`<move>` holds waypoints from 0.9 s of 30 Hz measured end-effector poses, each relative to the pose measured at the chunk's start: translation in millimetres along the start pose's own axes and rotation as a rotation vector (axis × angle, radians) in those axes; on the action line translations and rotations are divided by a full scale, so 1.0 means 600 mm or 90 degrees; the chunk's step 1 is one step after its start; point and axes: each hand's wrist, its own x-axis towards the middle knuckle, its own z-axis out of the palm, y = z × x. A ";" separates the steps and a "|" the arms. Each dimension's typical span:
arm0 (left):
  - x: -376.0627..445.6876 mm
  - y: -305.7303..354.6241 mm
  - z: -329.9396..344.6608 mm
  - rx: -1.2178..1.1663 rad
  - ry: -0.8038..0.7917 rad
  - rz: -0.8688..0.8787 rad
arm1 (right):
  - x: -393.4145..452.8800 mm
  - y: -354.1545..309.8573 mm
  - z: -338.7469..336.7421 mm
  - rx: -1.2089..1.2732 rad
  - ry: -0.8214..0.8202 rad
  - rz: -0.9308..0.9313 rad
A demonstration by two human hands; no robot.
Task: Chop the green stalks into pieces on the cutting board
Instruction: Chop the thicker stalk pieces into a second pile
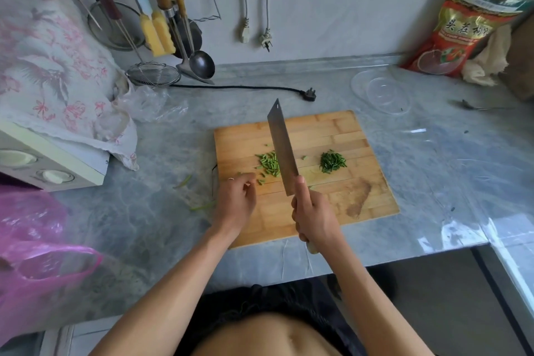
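Head-camera view showed a square bamboo cutting board [341,153] lying on the grey marble counter [433,159] near its front edge. The right hand [313,217] gripped the pale handle of a broad steel cleaver [281,147], fingers wrapped tight, blade raised over the board's middle. Just left of the blade lay a heap of short pale-green stalk pieces [268,164]; the left hand [237,201] rested at the board's left edge, fingers loosely curled beside them. Finer dark-green shreds [332,161] sat right of the blade.
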 end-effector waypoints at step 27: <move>0.100 0.065 0.128 0.384 -0.127 0.247 | -0.030 0.058 -0.090 0.026 0.130 0.127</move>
